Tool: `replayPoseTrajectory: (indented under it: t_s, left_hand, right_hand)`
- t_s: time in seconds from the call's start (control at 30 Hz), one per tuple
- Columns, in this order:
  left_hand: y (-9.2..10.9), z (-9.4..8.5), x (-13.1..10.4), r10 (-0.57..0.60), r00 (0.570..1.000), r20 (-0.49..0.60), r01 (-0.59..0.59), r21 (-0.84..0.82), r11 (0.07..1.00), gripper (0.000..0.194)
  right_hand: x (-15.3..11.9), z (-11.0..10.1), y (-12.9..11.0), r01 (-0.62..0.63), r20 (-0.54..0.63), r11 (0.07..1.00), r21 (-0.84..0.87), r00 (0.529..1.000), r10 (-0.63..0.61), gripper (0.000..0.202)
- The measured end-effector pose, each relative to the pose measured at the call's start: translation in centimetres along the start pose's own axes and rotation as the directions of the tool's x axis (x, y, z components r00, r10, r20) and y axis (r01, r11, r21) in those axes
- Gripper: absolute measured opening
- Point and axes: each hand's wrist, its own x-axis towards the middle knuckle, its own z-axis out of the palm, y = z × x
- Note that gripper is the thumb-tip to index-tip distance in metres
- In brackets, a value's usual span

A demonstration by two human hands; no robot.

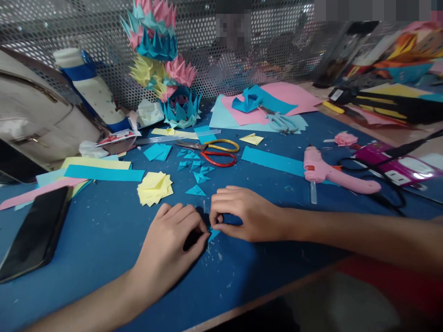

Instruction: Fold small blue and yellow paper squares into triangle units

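Near the front of the blue table, my left hand (pixel 176 235) and my right hand (pixel 242 214) meet over a small folded piece of blue paper (pixel 213 235). Each hand pinches it between thumb and fingertips, and the fingers cover part of it. Just beyond lie several small folded blue paper triangles (pixel 196 190). A stack of yellow paper squares (pixel 154 188) sits past my left hand. Scissors (pixel 218 152) with one yellow and one red handle rest behind the triangles, beside some blue paper squares (pixel 157 152).
A pink glue gun (pixel 325 170) with its cord lies right, near a blue paper strip (pixel 272 160). A phone (pixel 36 230) and paper strips (pixel 104 172) are at left. Behind stand a bottle (pixel 90 87), folded-paper models (pixel 182 106) and a perforated metal panel (pixel 207 41).
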Motion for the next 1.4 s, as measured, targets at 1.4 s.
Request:
replayPoseTrajectory:
  t_s: [1.4]
  left_hand:
    - [1.5,0.3,-2.2,0.373,0.928,-0.017,-0.332,0.420,0.845,0.038]
  right_hand:
    - [0.2,-2.2,0.5,0.474,0.207,0.780,-0.408,0.880,-0.427,0.021]
